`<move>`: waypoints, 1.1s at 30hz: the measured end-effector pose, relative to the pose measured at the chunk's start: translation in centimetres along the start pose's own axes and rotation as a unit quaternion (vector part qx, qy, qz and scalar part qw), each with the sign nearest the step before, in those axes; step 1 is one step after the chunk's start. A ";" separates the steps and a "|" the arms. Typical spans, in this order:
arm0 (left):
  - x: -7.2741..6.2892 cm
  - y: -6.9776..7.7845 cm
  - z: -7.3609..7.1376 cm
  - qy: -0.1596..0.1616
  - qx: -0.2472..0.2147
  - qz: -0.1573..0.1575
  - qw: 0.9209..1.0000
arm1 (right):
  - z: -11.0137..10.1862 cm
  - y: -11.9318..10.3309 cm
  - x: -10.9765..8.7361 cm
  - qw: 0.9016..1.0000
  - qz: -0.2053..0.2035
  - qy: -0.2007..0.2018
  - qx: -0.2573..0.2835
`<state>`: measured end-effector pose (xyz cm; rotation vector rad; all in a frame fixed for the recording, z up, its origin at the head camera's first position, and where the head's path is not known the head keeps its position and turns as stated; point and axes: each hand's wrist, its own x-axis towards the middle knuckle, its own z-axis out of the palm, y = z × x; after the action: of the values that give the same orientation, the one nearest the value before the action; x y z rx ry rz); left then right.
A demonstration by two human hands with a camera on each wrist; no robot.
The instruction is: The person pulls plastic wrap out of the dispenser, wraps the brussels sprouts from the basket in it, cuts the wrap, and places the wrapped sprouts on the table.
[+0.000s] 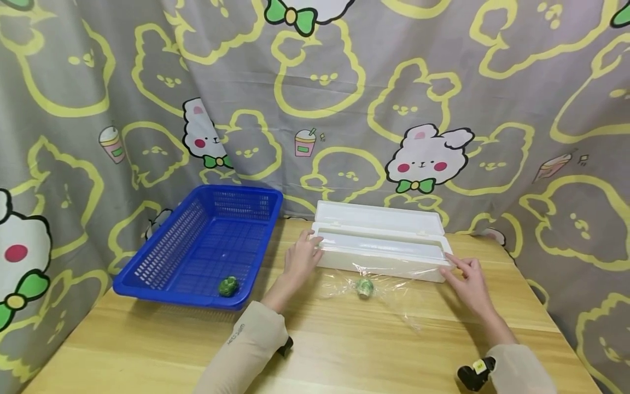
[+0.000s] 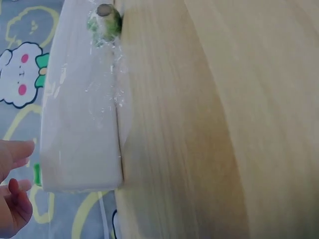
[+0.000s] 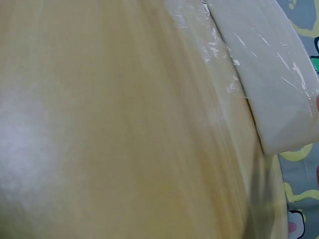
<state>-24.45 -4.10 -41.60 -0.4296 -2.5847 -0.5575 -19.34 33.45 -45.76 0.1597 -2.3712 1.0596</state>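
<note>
Film [image 1: 394, 293] stretches from the box [image 1: 384, 264] down its near side and onto the table [image 1: 344, 350], creased and shiny. A sprout [image 1: 365, 288] sits just near the middle of the box, stalk end facing near, with film gathered about it; whether it lies over or under the film I cannot tell. The white box has its lid [image 1: 379, 218] raised on the far side, a pale roll [image 1: 384, 246] inside.

The left hand [image 1: 301, 256] is at the box's left end, fingers lightly bent and parted from the thumb. The right hand [image 1: 470, 279] is at the right end, index finger and thumb fairly straight and apart. I cannot tell whether either has film between its fingertips.

Left of the box stands a blue basket [image 1: 162, 294], a second sprout [image 1: 228, 286] in its near right corner. A grey curtain [image 1: 339, 60] with yellow outlines hangs on the far side
</note>
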 end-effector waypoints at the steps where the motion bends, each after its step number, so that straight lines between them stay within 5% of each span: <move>1: 0.0 0.0 0.1 -0.003 0.001 0.001 1.000 | 0.1 0.0 -0.1 1.000 -0.007 0.007 0.001; 10: 0.4 -0.1 0.7 -0.014 0.009 0.003 1.000 | 0.9 0.1 0.2 0.998 -0.041 0.041 0.005; 33: 0.8 -0.2 1.1 -0.018 -0.026 0.001 1.000 | 1.2 -0.3 0.3 0.997 -0.020 0.066 0.025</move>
<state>-25.59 -3.60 -42.10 -0.4639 -2.6074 -0.6219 -19.98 32.42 -46.07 0.1495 -2.2165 1.0774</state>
